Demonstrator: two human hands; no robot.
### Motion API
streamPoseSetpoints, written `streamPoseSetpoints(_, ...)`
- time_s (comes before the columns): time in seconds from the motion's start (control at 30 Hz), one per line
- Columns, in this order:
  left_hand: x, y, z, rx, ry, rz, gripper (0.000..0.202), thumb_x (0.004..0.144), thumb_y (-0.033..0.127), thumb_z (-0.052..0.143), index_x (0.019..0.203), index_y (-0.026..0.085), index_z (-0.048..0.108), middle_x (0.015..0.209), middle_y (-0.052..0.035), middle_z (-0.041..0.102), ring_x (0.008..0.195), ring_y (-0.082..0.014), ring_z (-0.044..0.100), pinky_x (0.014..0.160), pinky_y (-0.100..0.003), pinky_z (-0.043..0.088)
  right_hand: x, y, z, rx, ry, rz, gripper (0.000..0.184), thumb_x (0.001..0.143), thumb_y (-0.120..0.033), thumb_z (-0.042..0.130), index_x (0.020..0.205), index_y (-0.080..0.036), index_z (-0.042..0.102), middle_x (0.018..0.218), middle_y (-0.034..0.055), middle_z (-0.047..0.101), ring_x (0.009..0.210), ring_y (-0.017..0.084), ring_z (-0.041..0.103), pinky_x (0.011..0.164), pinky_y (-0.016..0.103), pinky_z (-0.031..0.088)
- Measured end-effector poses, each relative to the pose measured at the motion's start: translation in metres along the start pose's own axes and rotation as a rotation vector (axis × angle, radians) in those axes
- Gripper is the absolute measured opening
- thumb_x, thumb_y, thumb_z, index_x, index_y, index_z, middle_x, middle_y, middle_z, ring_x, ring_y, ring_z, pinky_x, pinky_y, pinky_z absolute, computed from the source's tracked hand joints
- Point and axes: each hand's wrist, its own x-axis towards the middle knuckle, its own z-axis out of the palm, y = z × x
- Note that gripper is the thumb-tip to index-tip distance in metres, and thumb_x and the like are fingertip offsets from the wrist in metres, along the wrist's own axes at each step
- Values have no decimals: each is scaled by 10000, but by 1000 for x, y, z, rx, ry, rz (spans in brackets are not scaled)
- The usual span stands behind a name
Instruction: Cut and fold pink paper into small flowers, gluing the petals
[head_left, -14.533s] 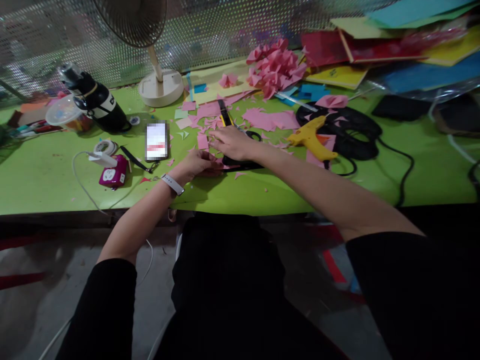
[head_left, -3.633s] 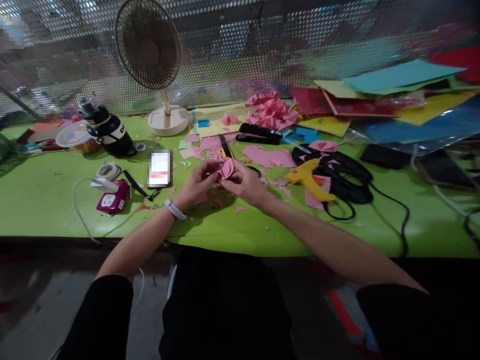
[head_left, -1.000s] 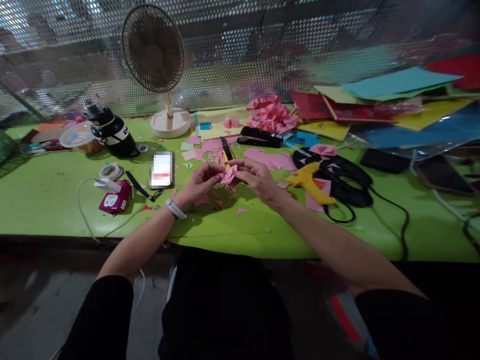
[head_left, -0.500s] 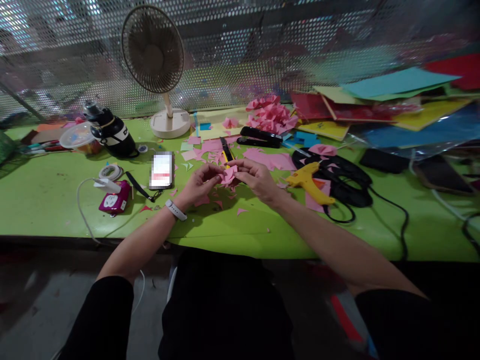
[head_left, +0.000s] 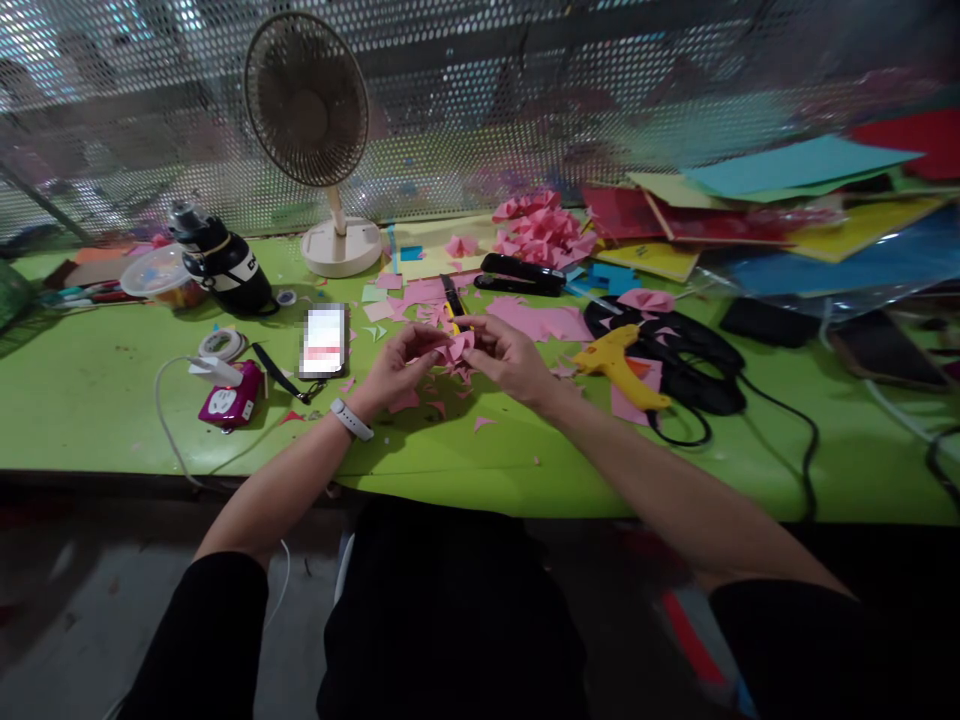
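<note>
Over the middle of the green table (head_left: 90, 380) my left hand (head_left: 397, 365) and my right hand (head_left: 510, 355) meet, each pinching the same small folded pink paper piece (head_left: 457, 348) a little above the tabletop. A white band sits on my left wrist. Pink paper scraps (head_left: 540, 320) lie scattered under and behind my hands. A yellow-and-black utility knife (head_left: 451, 297) lies just beyond the fingers. A heap of finished pink paper flowers (head_left: 541, 225) sits farther back.
A black stapler (head_left: 521, 275) lies behind the scraps. A yellow glue gun (head_left: 619, 355) rests on black coiled cable at the right. A phone (head_left: 324, 340), tape roll, pink charger, black bottle (head_left: 221, 265) and desk fan (head_left: 319, 130) stand at the left. Coloured card sheets (head_left: 795, 170) pile at back right.
Over the last second both hands stay in place with small finger movements on the pink piece. Earlier they pressed paper on the table; the stapler has since moved to behind the scraps.
</note>
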Motion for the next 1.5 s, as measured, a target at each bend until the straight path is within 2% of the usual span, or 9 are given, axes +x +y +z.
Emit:
streamPoseSetpoints(0.2,1,-5,-2,-86,28,29,304,886,276,734,1142,204,586,1067,-53,693,942,-125,701,878,-289,593,-1,-1,2,-111,5,-79,173,896,-242,622,1067,-233,604,819,9,667,657,157,662,593,325,592)
streamPoseSetpoints(0.43,1,-4,-4,-20,11,24,286,888,285,728,1135,188,621,972,-54,724,860,-128,719,814,-285,607,0,-1,6,-94,40,-83,121,895,-269,641,1002,-223,607,892,36,705,708,167,694,641,347,611)
streamPoseSetpoints(0.7,-1,2,-3,407,110,232,166,884,173,675,1044,185,717,1102,-98,731,993,-157,711,849,-314,616,-1,5,7,-69,110,-96,133,886,-291,668,989,-206,662,841,45,714,682,175,704,636,360,620)
streamPoseSetpoints(0.83,-1,-1,-5,441,163,288,101,863,160,695,955,180,731,1076,-106,744,1041,-185,714,857,-332,622,-2,5,10,-28,131,-59,145,872,-294,694,984,-207,663,846,46,716,678,172,702,624,356,629)
streamPoseSetpoints(0.93,-2,-1,-3,337,194,240,58,884,204,694,914,158,712,1084,-121,739,1038,-188,720,809,-319,639,-2,3,11,22,137,-38,175,868,-316,707,990,-203,653,837,45,705,684,170,700,625,350,632)
streamPoseSetpoints(1.1,-3,6,0,234,142,103,171,881,238,712,1032,158,715,1225,-143,681,1069,-194,702,832,-338,649,-2,1,9,48,105,-41,128,871,-284,692,967,-209,653,845,43,697,678,160,686,607,332,631)
streamPoseSetpoints(1.2,-3,5,0,141,109,51,188,882,240,712,1053,166,730,1081,-110,723,905,-149,722,805,-323,647,-2,1,8,62,86,-34,132,874,-288,696,973,-210,656,845,38,702,684,159,691,622,336,640)
streamPoseSetpoints(1.33,-2,2,1,29,187,-13,199,834,276,771,1014,193,754,1097,-93,739,954,-159,722,835,-319,629,-2,-1,8,106,76,-46,155,876,-317,711,982,-218,656,874,36,719,754,167,718,704,357,655)
streamPoseSetpoints(1.5,-3,5,4,-99,170,-137,200,849,306,753,1015,195,741,933,-48,757,818,-127,712,827,-332,623,-2,-2,8,113,58,-59,158,877,-306,709,1001,-221,658,896,34,725,774,161,715,716,347,648)
